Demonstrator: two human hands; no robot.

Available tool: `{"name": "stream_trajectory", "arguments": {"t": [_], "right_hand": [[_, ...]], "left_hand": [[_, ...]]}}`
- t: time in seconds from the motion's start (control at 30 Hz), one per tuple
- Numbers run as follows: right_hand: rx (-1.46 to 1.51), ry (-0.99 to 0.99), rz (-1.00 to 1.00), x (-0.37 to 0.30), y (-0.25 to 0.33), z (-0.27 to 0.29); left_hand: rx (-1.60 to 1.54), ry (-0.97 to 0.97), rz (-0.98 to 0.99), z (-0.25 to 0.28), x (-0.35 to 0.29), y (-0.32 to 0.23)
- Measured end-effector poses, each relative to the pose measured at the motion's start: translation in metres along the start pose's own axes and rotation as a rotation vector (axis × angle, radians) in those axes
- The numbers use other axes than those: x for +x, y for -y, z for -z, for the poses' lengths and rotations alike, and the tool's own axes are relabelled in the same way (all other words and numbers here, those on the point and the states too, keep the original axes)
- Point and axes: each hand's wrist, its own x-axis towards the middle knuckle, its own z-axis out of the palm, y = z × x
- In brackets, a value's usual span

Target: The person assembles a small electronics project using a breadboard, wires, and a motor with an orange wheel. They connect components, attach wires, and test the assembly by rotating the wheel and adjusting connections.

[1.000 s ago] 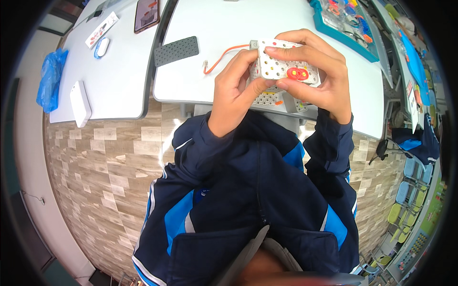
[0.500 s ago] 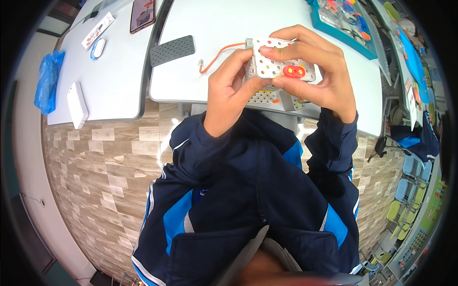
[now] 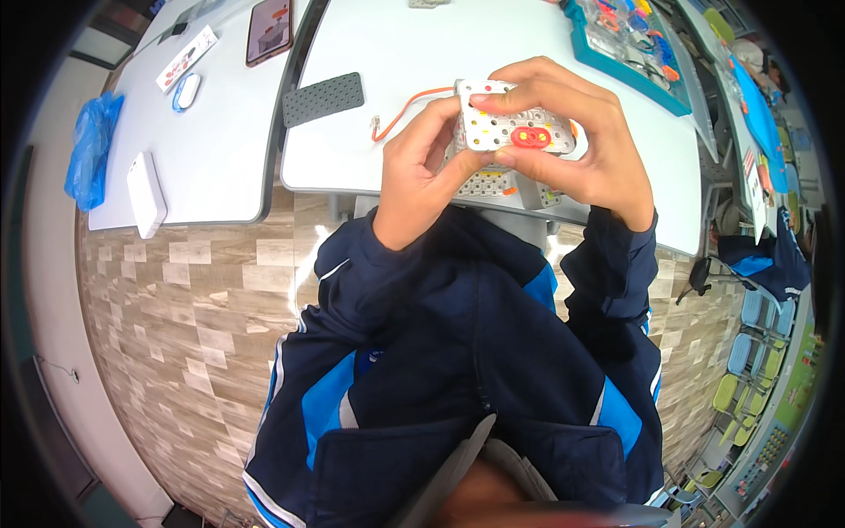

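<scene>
The white counter (image 3: 528, 53) fills the upper middle of the frame, and a second grey-white counter (image 3: 220, 167) stands to its left with a narrow gap between them. Below them is the wood-pattern floor (image 3: 176, 308), and the person's dark blue jacket (image 3: 475, 352) takes the lower centre.

Above the near edge of the white counter the person holds a white perforated building block (image 3: 506, 132) with coloured dots and a red piece on its face. The right hand (image 3: 581, 150) is closed around its right side, with fingers over the top and the thumb under the red piece. The left hand (image 3: 422, 172) grips the left side of the block, thumb and fingers pinching near its edge. An orange cable (image 3: 407, 107) runs from the block to the left and ends in a small plug that lies on the counter.

Further up and to the right is a teal tray (image 3: 634, 53) with many small coloured parts. A dark grey studded plate (image 3: 323, 99) lies left of the cable. On the left counter are a white box (image 3: 145, 194), a phone (image 3: 269, 31) and a blue plastic bag (image 3: 88, 154) at the far left edge.

I think the main risk is the loose cable: if the block is turned or lifted quickly, the plug may drag over the counter or pull out of the block. The block is also held over the counter edge, so a weak grip can let it fall to the floor.
</scene>
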Motion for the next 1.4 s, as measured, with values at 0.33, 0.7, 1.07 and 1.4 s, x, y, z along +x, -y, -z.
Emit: {"name": "stream_trajectory", "arguments": {"t": [0.33,0.7,1.07,1.4], "right_hand": [[0.177,-0.093,-0.106,-0.017,-0.006,0.001],[-0.008,-0.206,-0.093,-0.032,-0.003,0.001],[-0.162,-0.145,-0.002,-0.009,0.004,-0.008],[-0.195,-0.266,0.145,-0.005,-0.008,-0.026]], "left_hand": [[0.131,-0.006,-0.046,0.016,0.004,-0.003],[0.039,-0.036,-0.036,-0.004,-0.002,-0.005],[-0.014,-0.050,-0.053,-0.007,-0.002,0.002],[0.021,-0.123,-0.134,-0.008,-0.003,0.009]]}}
